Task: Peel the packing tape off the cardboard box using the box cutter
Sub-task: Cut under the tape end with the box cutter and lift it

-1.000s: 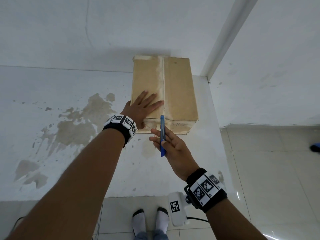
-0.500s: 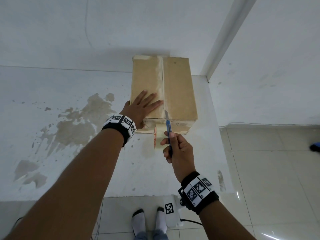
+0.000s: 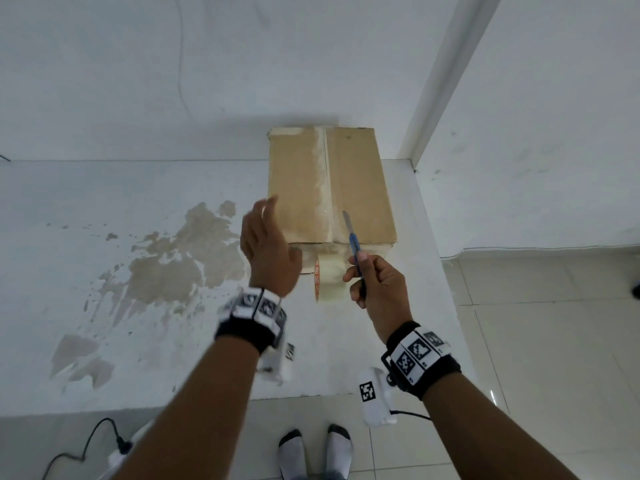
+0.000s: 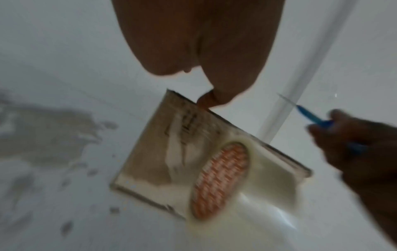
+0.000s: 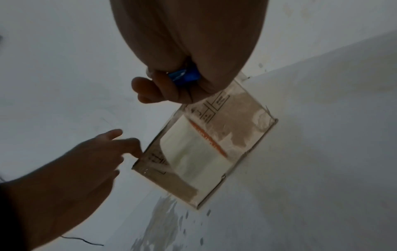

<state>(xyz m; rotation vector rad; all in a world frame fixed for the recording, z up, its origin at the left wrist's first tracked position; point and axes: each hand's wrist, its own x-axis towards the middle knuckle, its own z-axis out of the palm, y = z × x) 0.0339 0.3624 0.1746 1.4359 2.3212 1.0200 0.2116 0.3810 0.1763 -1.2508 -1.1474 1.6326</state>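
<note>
The right hand (image 3: 377, 285) gripped the blue box cutter (image 3: 354, 244), blade over the cardboard box (image 3: 360, 188). The left hand (image 3: 266, 251), fingers relaxed and empty, hovered at the box's near left corner.

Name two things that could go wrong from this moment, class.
The left hand is off the cardboard box, so it may slide under the blade. The box cutter, blade out, is in the right hand close to that left hand: a cut is possible.

1. The left hand (image 3: 268, 252) has lifted off the top of the cardboard box (image 3: 360, 188) and now hovers at its near left corner, blurred
2. The right hand (image 3: 377, 285) has raised the box cutter (image 3: 353, 237), blade over the box top
</note>
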